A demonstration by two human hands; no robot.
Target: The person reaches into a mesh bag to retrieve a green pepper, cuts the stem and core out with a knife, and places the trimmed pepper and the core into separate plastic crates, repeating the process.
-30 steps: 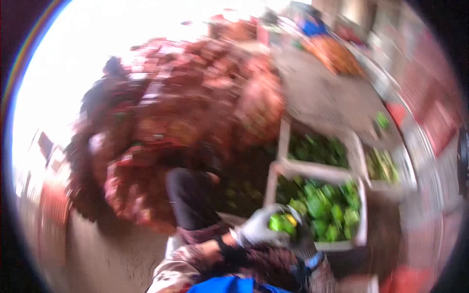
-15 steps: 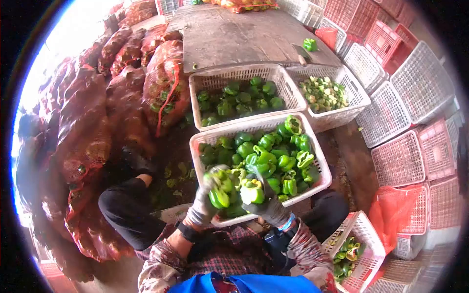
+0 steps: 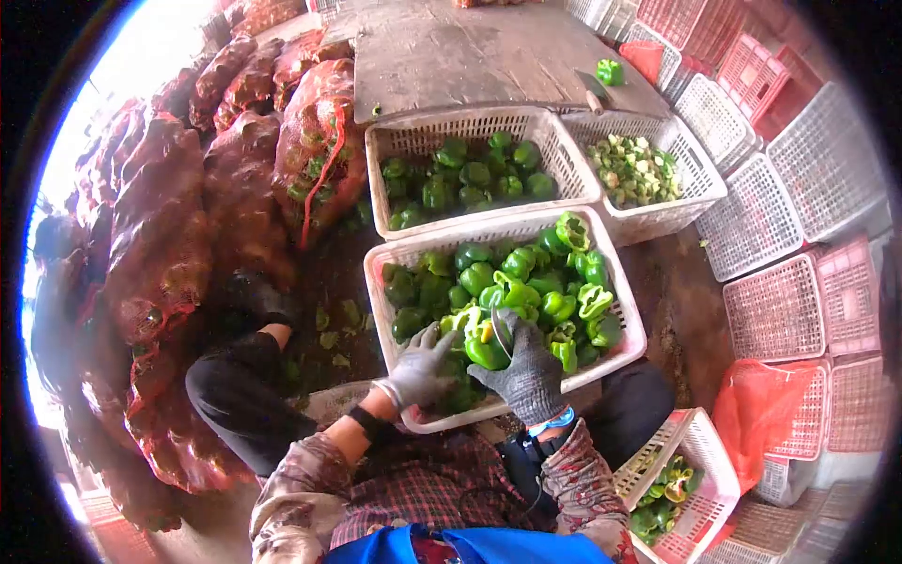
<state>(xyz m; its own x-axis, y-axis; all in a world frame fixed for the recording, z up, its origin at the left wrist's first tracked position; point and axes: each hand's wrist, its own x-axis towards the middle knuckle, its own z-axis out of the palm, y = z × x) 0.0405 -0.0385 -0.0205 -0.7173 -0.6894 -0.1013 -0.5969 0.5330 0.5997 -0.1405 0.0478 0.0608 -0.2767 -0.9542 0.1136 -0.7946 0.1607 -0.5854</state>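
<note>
My left hand (image 3: pixel 420 373), in a light grey glove, reaches over the near left part of a white crate (image 3: pixel 379 320) of green bell peppers (image 3: pixel 556 308). Its fingers are spread and hold nothing visible. My right hand (image 3: pixel 528 374), in a darker glove, is closed on a knife (image 3: pixel 504 333); a curved strip of blade shows, and the handle is hidden in the palm. Just left of the blade lies a cut green bell pepper (image 3: pixel 484 351), near my right thumb. Some peppers in this crate are cut open, others look whole.
Behind stands a crate (image 3: pixel 376 188) of whole peppers, beside a crate (image 3: pixel 695 193) of pale cut pieces. Another crate (image 3: pixel 719 470) with cut peppers sits at lower right. A board (image 3: pixel 451 66) bears another knife (image 3: pixel 594 101) and one pepper (image 3: pixel 610 72). Mesh sacks (image 3: pixel 160 235) crowd the left.
Half a second ago both hands held peppers above the crate. Now my left hand has let go and opened, and my right hand is lower over the pile with the knife. The view shifted slightly.
</note>
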